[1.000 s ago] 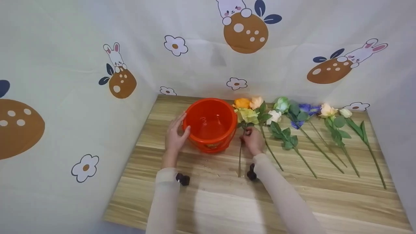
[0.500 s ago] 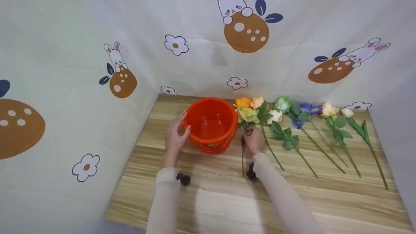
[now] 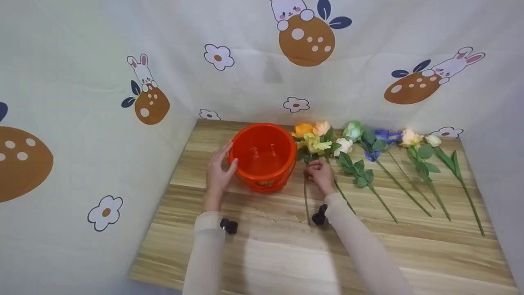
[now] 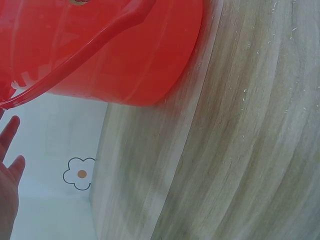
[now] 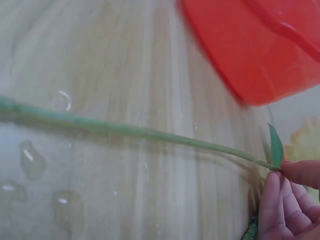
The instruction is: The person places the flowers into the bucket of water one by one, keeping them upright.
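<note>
Clear drops (image 5: 31,160) dot the wood-grain table (image 3: 282,258); around the red bucket (image 3: 262,164), the left hand (image 3: 219,174) spreads wide against it at nine o'clock, while the right hand (image 3: 321,174) pinches the yellow flower (image 3: 315,143) by its stem (image 5: 175,138) at four; beyond, towards twelve, hangs rabbit-printed cloth (image 3: 245,88)

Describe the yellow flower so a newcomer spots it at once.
On the wooden table, find the red bucket. Just right of it in the head view, the yellow flower sits below an orange flower and a peach flower. Ruffled yellow petals and a stem pinched in the right hand set it apart.
</note>
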Motion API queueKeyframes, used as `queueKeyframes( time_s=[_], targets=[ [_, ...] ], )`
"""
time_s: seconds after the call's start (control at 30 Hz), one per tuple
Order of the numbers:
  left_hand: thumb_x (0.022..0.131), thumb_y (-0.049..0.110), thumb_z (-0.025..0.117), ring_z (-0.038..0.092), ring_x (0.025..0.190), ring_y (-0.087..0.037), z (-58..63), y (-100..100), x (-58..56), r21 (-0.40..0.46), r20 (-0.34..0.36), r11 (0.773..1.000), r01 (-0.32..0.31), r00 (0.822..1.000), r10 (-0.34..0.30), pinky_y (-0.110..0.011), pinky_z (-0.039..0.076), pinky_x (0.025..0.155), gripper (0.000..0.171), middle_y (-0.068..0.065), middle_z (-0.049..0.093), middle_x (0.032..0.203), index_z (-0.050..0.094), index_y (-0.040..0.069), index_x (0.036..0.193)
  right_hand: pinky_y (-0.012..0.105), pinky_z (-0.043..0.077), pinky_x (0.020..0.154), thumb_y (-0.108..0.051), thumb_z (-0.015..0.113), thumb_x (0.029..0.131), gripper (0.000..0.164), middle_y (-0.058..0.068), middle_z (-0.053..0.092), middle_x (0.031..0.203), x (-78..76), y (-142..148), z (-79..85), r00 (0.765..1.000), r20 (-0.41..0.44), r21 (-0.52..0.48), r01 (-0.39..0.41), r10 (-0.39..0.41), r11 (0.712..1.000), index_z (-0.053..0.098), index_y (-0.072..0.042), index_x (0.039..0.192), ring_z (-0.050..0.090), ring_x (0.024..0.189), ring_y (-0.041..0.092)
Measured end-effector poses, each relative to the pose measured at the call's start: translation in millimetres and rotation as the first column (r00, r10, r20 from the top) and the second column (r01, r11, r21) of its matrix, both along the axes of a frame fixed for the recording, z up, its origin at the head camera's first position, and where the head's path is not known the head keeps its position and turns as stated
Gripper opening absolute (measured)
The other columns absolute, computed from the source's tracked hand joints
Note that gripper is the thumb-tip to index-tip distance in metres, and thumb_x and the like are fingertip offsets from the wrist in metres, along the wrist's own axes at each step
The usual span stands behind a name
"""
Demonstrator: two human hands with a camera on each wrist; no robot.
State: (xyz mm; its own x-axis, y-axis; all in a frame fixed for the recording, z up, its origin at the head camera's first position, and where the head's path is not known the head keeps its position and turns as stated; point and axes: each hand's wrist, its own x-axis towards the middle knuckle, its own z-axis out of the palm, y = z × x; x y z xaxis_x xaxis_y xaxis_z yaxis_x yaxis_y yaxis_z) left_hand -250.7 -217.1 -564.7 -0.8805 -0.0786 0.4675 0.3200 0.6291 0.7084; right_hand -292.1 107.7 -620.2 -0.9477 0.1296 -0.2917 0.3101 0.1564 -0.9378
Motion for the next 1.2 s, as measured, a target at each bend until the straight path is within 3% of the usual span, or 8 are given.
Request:
queueKeyframes(
  time_s=[0.17, 0.43, 0.77, 0.97, 1.2],
  targets=[
    [0.091, 0.023, 0.066, 0.048, 0.14, -0.031, 1.9, 0, 1.6, 0.011, 0.036, 1.0, -0.006, 0.999, 0.005, -0.049, 0.033, 0.121, 0.051, -0.007, 0.055, 0.148, 0.058, 0.016, 0.141, 0.022, 0.058, 0.061, 0.003, 0.063, 0.091, 0.023, 0.001, 0.065, 0.082, 3.9, 2, 3.5, 1.0, 0.019, -0.145, 0.027, -0.025, 0.989, 0.061, 0.005, 0.114, 0.067, 0.076, 0.013],
    [0.092, 0.022, 0.066, 0.046, 0.14, -0.031, 2.7, 0, 2.1, 0.03, 0.059, 0.999, -0.015, 0.998, 0.013, -0.051, 0.033, 0.121, 0.05, -0.006, 0.054, 0.149, 0.057, 0.017, 0.142, 0.021, 0.058, 0.06, 0.009, 0.063, 0.09, 0.023, -0.002, 0.061, 0.076, 10.8, 5, 11.0, 0.997, 0.0, -0.314, 0.075, -0.079, 0.946, 0.056, 0.008, 0.112, 0.065, 0.068, 0.01],
    [0.092, 0.022, 0.065, 0.048, 0.14, -0.03, -1.6, 0, 1.8, 0.041, 0.036, 0.999, -0.005, 0.999, 0.004, -0.05, 0.033, 0.121, 0.05, -0.006, 0.056, 0.148, 0.058, 0.016, 0.141, 0.026, 0.061, 0.063, 0.004, 0.067, 0.089, 0.027, -0.005, 0.063, 0.076, 14.8, 11, 33.0, 0.994, -0.072, -0.286, 0.06, -0.084, 0.956, 0.057, 0.009, 0.114, 0.066, 0.067, 0.007],
    [0.092, 0.022, 0.066, 0.05, 0.138, -0.026, -3.5, -1, 0.9, 0.058, 0.017, 0.998, -0.005, 1.0, 0.004, -0.046, 0.034, 0.12, 0.049, -0.004, 0.057, 0.147, 0.059, 0.016, 0.14, 0.02, 0.058, 0.06, 0.005, 0.066, 0.089, 0.027, -0.007, 0.062, 0.073, 13.8, 13, 46.1, 0.987, -0.144, -0.247, 0.036, -0.073, 0.968, 0.057, 0.011, 0.114, 0.063, 0.063, 0.003],
    [0.092, 0.02, 0.067, 0.048, 0.14, -0.025, -2.9, 0, 1.0, 0.083, 0.031, 0.997, 0.0, 1.0, -0.002, -0.047, 0.036, 0.12, 0.049, -0.003, 0.056, 0.148, 0.059, 0.018, 0.141, 0.02, 0.058, 0.061, 0.004, 0.065, 0.091, 0.027, -0.008, 0.064, 0.076, 10.1, 16, 63.7, 0.982, -0.166, -0.295, 0.035, -0.087, 0.955, 0.056, 0.009, 0.116, 0.067, 0.066, 0.006]
  ],
)
